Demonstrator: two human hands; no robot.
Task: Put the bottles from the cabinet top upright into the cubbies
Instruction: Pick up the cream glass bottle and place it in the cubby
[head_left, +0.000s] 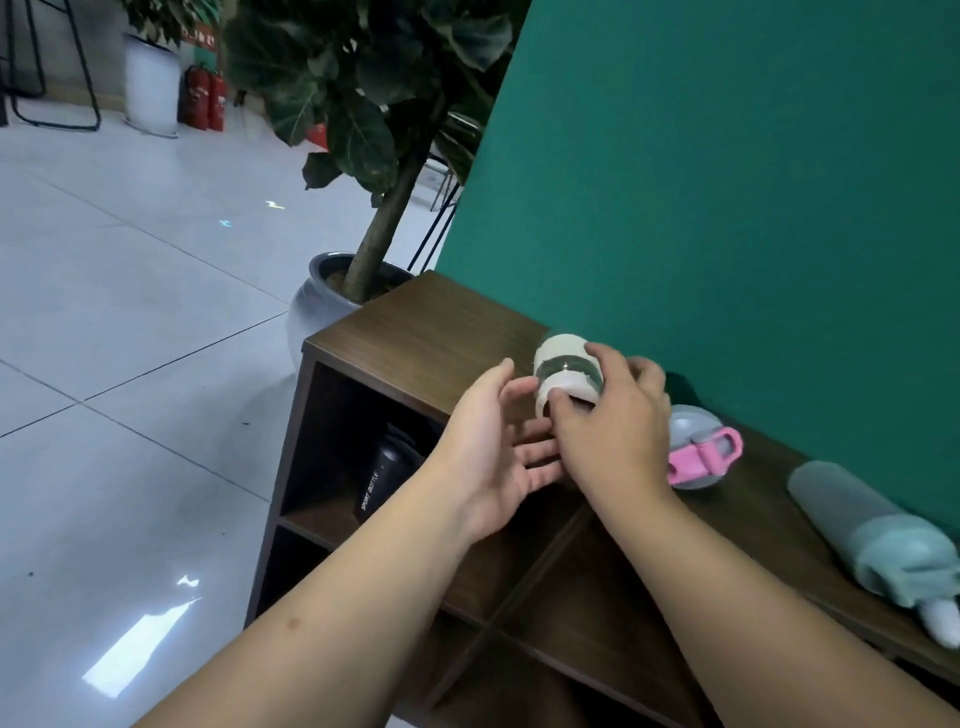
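A short white bottle with a clear middle band (563, 370) is over the dark wooden cabinet top (436, 332), and my right hand (615, 423) grips it from the right. My left hand (493, 447) is open just left of and below it, palm toward the bottle, fingers spread. A grey bottle with a pink lid clasp (698, 452) stands on the top behind my right hand. A grey and mint bottle (878, 535) lies on its side at the right. A black sport bottle (387, 475) stands upright in the upper-left cubby (322, 441).
A green wall panel (727, 182) rises directly behind the cabinet. A potted tree in a grey pot (317, 306) stands at the cabinet's far left end. Tiled floor (130, 364) lies to the left. More cubbies (571, 597) show below my arms.
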